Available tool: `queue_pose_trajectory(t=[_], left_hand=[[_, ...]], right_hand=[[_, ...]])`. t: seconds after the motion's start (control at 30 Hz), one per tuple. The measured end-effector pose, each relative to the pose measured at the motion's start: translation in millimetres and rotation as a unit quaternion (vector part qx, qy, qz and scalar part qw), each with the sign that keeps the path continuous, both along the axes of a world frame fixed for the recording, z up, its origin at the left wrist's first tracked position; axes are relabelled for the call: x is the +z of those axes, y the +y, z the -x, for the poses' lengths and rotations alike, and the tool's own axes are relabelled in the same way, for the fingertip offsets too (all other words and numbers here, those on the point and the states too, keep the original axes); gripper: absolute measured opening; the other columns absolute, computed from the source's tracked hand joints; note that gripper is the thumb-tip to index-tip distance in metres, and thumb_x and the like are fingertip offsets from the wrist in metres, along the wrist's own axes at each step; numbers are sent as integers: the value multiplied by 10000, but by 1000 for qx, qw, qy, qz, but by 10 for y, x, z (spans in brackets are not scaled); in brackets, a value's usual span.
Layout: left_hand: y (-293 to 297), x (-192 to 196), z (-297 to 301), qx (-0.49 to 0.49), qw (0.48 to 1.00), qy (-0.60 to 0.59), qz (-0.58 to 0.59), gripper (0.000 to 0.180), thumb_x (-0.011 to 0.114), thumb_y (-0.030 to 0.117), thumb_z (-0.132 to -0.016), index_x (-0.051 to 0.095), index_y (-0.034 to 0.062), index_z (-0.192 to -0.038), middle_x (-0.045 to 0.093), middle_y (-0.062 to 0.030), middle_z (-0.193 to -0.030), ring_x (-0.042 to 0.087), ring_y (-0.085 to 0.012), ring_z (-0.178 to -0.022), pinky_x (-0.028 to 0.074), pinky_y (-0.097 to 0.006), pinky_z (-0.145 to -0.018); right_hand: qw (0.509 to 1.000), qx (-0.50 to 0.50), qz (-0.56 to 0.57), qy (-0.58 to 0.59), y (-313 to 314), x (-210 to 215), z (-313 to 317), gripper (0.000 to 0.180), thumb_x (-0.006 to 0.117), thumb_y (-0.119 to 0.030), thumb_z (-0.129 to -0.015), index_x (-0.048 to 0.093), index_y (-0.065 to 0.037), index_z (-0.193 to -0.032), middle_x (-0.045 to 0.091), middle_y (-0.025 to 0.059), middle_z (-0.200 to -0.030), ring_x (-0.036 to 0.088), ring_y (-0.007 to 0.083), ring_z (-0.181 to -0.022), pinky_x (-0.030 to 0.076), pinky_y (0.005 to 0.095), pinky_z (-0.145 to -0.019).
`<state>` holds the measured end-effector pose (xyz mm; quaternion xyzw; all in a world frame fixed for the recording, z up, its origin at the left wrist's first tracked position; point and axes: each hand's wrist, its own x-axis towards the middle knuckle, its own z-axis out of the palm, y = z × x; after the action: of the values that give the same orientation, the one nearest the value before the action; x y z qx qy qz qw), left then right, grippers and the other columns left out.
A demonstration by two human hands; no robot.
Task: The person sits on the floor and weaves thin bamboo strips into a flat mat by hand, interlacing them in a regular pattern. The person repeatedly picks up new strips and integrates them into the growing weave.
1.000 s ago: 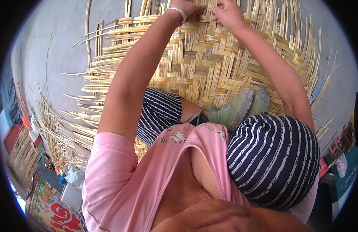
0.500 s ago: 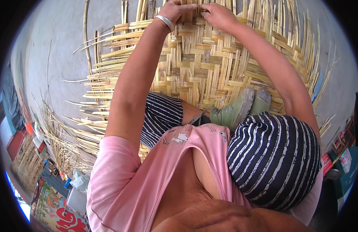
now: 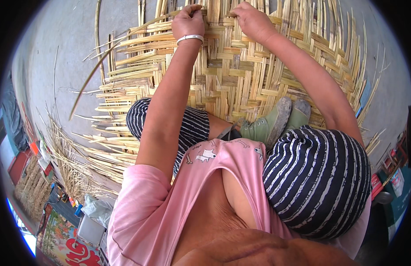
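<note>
The person wears a pink short-sleeved top (image 3: 170, 208) with small white animal prints near the neckline, and navy trousers (image 3: 318, 181) with thin white stripes. A slim white bangle (image 3: 190, 39) circles the left wrist, and the feet are in olive-green lace-up shoes (image 3: 270, 124) with pale, worn soles.

A flat, half-woven bamboo mat (image 3: 241, 75) lies on the ground, loose strip (image 3: 112, 57) ends sticking out along its edges.
</note>
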<state>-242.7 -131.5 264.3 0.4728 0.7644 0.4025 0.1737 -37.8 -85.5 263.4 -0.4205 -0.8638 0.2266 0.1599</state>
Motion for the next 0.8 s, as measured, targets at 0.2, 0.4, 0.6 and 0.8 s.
queue_pose_trajectory(t=[0.2,0.4,0.6,0.8], left_hand=[[-93,-78,-6,32,996,85,15,145,699,285,-928,807,255,-1018,773,-68,-904,666,-309,-938,556,-420,-873],[-159,-170,-64,44,996,80,-21,141,705,210,-908,804,198,-1008,768,-95,-871,633,-311,-887,541,-417,-859],[-441,-357,-14,51,986,-11,-159,462,734,87,-893,623,35,-1338,614,-182,-1251,582,-311,-1163,516,-411,-959],[-607,-165,-714,-102,964,220,-105,744,769,218,-879,408,110,-1520,346,-283,-1589,432,-422,-1429,393,-522,-1155]], right_hand=[[971,-29,169,-165,-190,685,153,311,508,-47,-982,679,-84,-1239,651,139,-1133,686,295,-930,585,426,-845],[983,68,18,-171,-115,109,50,303,615,-145,-898,621,-84,-1195,682,209,-1111,661,345,-1078,546,468,-911],[973,88,-49,-209,-513,255,39,309,553,-89,-914,633,-8,-1201,662,168,-1159,618,287,-1183,516,430,-972],[968,73,-223,-91,-1183,35,-499,363,584,-118,-904,654,-51,-1254,609,91,-1325,501,259,-1335,419,415,-1098]])
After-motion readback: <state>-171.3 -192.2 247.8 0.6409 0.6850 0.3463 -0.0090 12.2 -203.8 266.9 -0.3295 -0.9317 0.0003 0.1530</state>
